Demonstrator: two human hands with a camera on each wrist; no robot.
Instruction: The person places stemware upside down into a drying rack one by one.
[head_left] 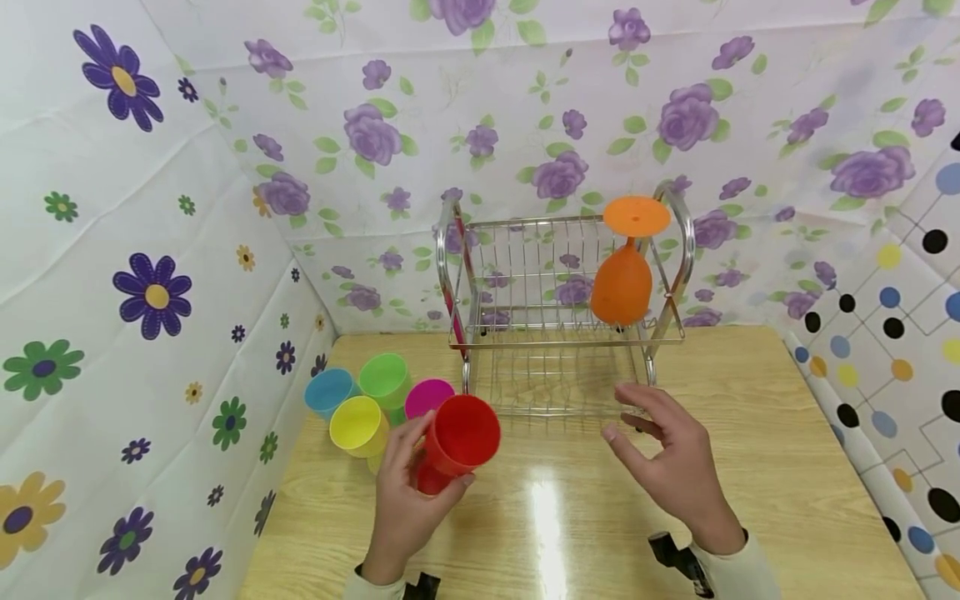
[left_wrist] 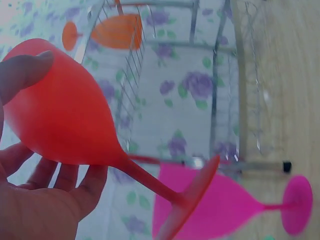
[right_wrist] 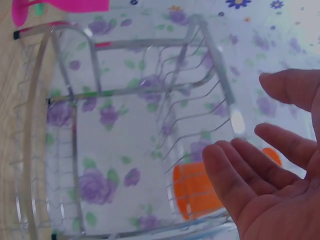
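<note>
A red plastic goblet [head_left: 467, 433] is gripped by my left hand [head_left: 408, 500], fingers and thumb round its bowl. The left wrist view shows the goblet [left_wrist: 70, 105] with its stem and foot pointing down to the right. My right hand [head_left: 671, 458] holds nothing, its fingers apart and slightly bent, in front of a metal dish rack [head_left: 555, 337]. On the rack's upper tier, at the right, an orange goblet [head_left: 622, 287] stands upside down, foot up. Just behind the red goblet stands a pink goblet [head_left: 427, 397], partly covered by it.
Left of the rack stand a green goblet [head_left: 385, 379], a blue goblet [head_left: 330, 392] and a yellow goblet [head_left: 358, 427], mouths up, close together. A wooden table [head_left: 585, 533] lies under everything. Flowered cloth [head_left: 480, 100] hangs behind, with patterned cloths at both sides.
</note>
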